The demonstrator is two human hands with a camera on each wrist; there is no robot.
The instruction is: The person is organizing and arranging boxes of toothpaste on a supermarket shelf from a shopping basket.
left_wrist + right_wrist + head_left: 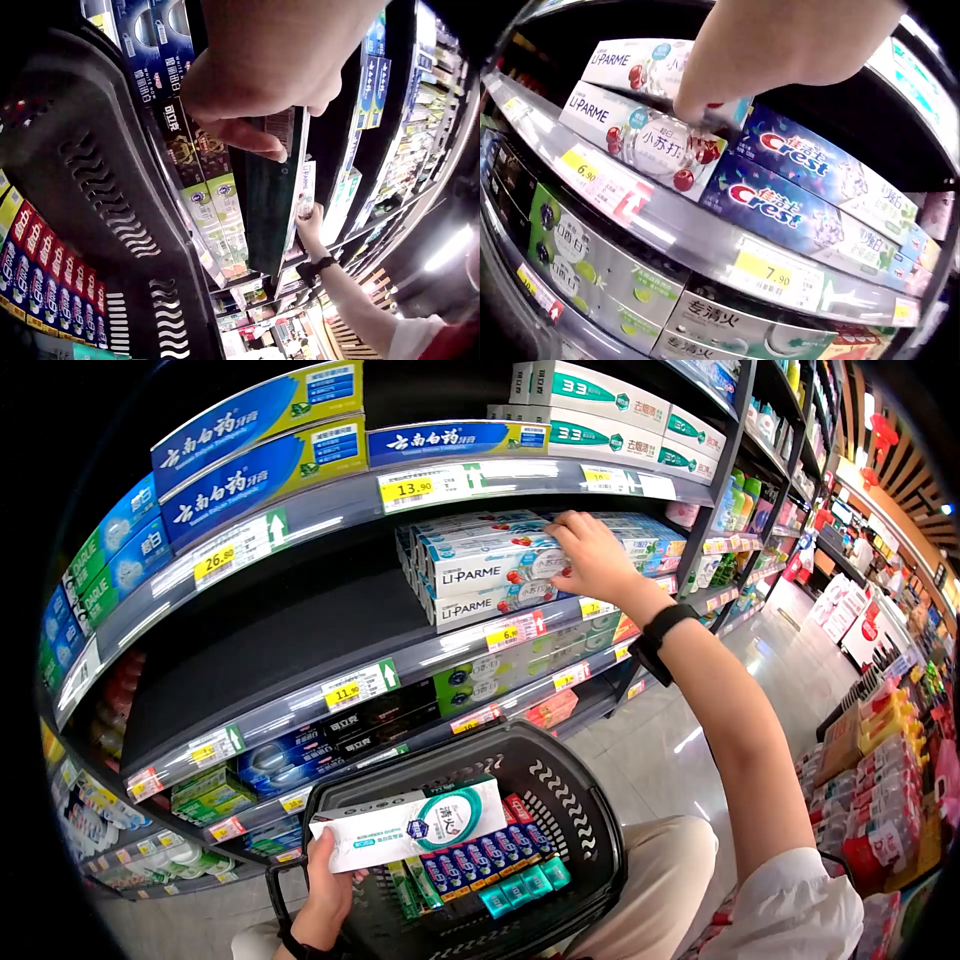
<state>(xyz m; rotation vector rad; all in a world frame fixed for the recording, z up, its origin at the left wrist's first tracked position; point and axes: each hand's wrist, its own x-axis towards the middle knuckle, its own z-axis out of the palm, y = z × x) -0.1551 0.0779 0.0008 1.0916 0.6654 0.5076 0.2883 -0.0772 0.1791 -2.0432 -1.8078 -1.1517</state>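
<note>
My left hand (pixel 328 885) grips one end of a white toothpaste box (pixel 415 828) with a teal ring on it, held over a black shopping basket (pixel 580 785). In the left wrist view this box shows its dark side (pixel 262 199) under the thumb. My right hand (pixel 595 560) reaches into the shelf and holds the right end of an upper LI-PARME toothpaste box (pixel 480 572), fingers over its top and thumb at its front. Another LI-PARME box (pixel 641 135) lies directly below. Blue Crest boxes (pixel 795 154) sit close to the right of that hand.
Several small toothpaste boxes (pixel 485 860) lie in the basket. Shelf edges with price tags (pixel 515 632) run below the LI-PARME stack, and a higher shelf holds blue and yellow boxes (pixel 265 470). An aisle floor (pixel 690 730) stretches off to the right, past stacked goods (pixel 880 780).
</note>
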